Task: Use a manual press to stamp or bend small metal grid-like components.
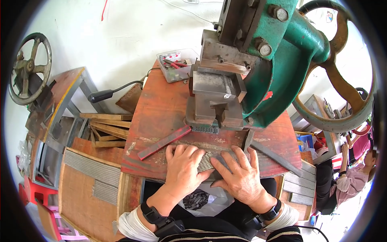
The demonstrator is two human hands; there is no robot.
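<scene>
A small bundle of grey ribbed metal strips (205, 162) lies at the front edge of the worn red-brown table, between my two hands. My left hand (183, 169) is closed on its left side, fingers curled and thumb along the near side. From the right, my right hand (241, 174) rests with fingers spread, its index fingertip against the bundle's right end. Beyond them stands a green hand press (278, 80) with a steel die block (213, 101). A row of ribbed metal pieces (204, 130) shows at the die's front.
A red-edged flat bar (164, 142) lies left of my hands, a hammer (274, 157) right. Wooden trays of grey strips (89, 193) (299, 183) flank the table. A plastic bin of tools (174, 66) stands behind. Below hangs a white bag (217, 199). Another person (354, 183) sits far right.
</scene>
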